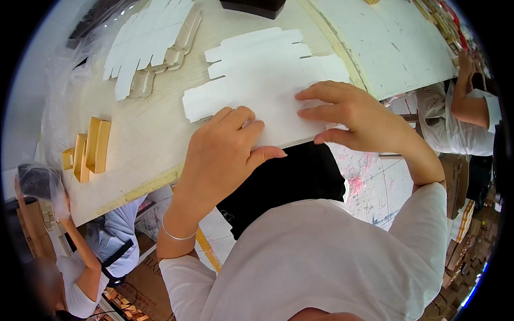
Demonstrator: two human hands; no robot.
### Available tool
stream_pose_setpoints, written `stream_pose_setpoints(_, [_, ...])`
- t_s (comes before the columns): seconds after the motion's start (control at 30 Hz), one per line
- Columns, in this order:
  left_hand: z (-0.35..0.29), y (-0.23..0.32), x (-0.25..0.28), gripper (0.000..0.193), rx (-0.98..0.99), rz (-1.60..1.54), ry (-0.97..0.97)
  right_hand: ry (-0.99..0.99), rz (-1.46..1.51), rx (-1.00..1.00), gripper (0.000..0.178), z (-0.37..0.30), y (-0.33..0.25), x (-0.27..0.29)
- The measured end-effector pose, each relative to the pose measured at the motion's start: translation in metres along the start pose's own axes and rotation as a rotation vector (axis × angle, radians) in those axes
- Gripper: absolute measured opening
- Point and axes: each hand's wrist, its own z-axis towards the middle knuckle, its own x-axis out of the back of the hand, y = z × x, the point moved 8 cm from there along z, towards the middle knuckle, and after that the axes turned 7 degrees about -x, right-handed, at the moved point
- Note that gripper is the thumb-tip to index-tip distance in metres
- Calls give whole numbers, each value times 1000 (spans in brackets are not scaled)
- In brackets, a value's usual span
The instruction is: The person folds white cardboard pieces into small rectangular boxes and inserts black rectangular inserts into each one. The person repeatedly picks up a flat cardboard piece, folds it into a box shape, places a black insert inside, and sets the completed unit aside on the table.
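Note:
A flat white box blank (267, 80) with slotted tabs lies on the table in front of me. My left hand (219, 147) rests on its near left part, fingers bent down onto it. The left thumb sticks out apart from the fingers, along the blank's near edge. Over the near right part is my right hand (350, 115), its fingers spread across the white surface and its thumb by the near edge. Neither hand shows anything gripped between its fingers. The undersides of the left fingertips are hidden.
A stack of similar white blanks (147, 40) sits at the far left. Several small gold open boxes (97, 145) stand on the left, and a dark tray (254, 6) at the far edge. One person (80, 273) is at lower left, another (460, 115) at right.

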Motion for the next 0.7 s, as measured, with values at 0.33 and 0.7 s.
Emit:
stream_pose_setpoints(0.33, [25,-15,5,15,-23,357,354,308,-257,-17,21,24,17,-9])
stream_pose_setpoints(0.7, [16,-19,-7,26,-39,8,126,198,-551,359,28,12,-2,-18])
